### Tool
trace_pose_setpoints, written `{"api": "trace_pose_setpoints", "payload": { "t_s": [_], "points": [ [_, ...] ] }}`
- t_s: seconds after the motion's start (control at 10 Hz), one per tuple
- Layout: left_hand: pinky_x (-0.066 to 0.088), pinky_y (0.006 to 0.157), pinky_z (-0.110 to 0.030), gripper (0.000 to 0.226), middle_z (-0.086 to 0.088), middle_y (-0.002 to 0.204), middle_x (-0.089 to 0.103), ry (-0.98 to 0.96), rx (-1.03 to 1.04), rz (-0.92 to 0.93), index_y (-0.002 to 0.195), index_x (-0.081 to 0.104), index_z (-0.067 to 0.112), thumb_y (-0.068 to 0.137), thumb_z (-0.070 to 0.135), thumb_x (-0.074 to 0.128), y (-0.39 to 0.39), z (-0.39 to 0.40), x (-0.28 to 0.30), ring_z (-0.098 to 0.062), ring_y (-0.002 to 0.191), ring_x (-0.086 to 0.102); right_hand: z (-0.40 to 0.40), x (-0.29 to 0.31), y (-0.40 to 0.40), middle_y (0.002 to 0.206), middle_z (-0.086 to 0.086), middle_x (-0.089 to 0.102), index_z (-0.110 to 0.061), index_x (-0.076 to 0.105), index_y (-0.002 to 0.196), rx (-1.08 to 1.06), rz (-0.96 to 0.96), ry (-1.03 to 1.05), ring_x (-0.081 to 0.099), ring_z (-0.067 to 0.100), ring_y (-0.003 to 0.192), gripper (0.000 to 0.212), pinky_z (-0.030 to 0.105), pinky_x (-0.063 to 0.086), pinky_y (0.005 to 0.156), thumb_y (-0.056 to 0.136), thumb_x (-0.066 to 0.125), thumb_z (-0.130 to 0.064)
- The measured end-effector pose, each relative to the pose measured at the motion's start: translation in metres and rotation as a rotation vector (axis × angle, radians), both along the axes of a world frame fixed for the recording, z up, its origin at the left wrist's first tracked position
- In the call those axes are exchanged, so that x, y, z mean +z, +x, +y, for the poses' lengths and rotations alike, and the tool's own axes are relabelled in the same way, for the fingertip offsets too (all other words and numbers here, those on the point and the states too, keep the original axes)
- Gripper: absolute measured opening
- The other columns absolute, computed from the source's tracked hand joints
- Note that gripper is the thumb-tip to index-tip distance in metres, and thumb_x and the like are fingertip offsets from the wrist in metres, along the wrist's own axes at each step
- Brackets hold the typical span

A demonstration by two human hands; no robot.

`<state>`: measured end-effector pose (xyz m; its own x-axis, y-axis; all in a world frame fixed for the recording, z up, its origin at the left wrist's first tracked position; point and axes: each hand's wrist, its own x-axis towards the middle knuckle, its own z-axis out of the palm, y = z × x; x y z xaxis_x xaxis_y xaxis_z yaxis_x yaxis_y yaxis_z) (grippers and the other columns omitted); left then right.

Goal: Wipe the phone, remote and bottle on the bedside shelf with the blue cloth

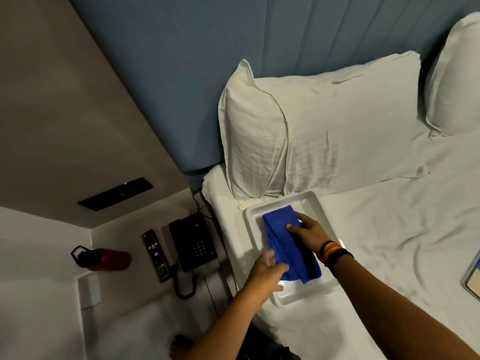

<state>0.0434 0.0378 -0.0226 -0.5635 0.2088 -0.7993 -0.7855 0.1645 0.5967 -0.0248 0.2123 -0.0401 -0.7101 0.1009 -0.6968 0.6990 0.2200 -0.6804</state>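
A folded blue cloth lies in a white tray on the bed. My right hand rests on the cloth's far half, fingers pressed onto it. My left hand holds the cloth's near left edge. On the bedside shelf to the left sit a black desk phone with a coiled cord, a black remote beside it, and a red bottle with a black lid lying on its side.
A white pillow lies just behind the tray, a second pillow at far right. A blue padded headboard rises behind. A black wall panel sits above the shelf. A framed card lies at the bed's right edge.
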Motion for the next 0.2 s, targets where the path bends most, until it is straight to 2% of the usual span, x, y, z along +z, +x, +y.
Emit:
{"api": "trace_pose_setpoints", "payload": {
  "t_s": [0.1,0.2],
  "points": [
    [0.053,0.104,-0.029,0.055,-0.001,0.156,0.058,-0.216,-0.046,0.225,0.157,0.047,0.025,0.104,0.014,0.059,-0.005,-0.017,-0.005,-0.020,0.137,0.060,-0.005,-0.018,0.007,0.149,0.010,0.053,-0.017,0.032,0.157,0.046,-0.038,0.145,0.052,0.033,0.134,0.070,0.046,0.038,0.116,0.096,0.065,-0.025],
    [0.046,0.120,-0.041,0.056,-0.009,0.161,0.055,-0.428,-0.046,0.524,0.158,0.048,0.023,0.104,0.018,0.062,-0.022,-0.057,0.010,-0.025,0.145,0.054,-0.015,-0.021,0.029,0.153,0.014,0.050,-0.014,0.037,0.154,-0.060,0.040,0.258,0.052,0.033,0.135,0.062,0.045,0.039,0.115,0.098,0.062,-0.024]
  ]
}}
